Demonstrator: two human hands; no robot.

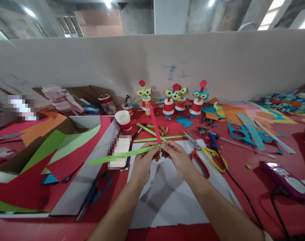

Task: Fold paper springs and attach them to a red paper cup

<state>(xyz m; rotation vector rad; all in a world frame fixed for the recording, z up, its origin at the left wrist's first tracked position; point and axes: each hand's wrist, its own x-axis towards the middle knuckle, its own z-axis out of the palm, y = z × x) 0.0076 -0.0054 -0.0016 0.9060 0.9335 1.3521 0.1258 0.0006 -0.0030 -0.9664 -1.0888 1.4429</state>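
Note:
My left hand [144,163] and my right hand [177,158] meet above white paper sheets [167,201]. Between their fingertips they pinch the joined ends of a green paper strip [119,155] and a red paper strip [154,124]. The green strip reaches out to the left; the red one points away from me. How the ends overlap is partly hidden by my fingers. Just beyond my hands lie more green strips [141,128]. To the right of my right hand rest yellow-handled scissors [212,159] and a red-handled tool [202,164].
Paper-cup robot figures [168,107] stand along the wall. A box of coloured paper [67,194] is on the left, with a phone [121,150] and paper cups [123,120] beside it. On the right are a blue glue gun [214,139], its cord and a purple device [287,180].

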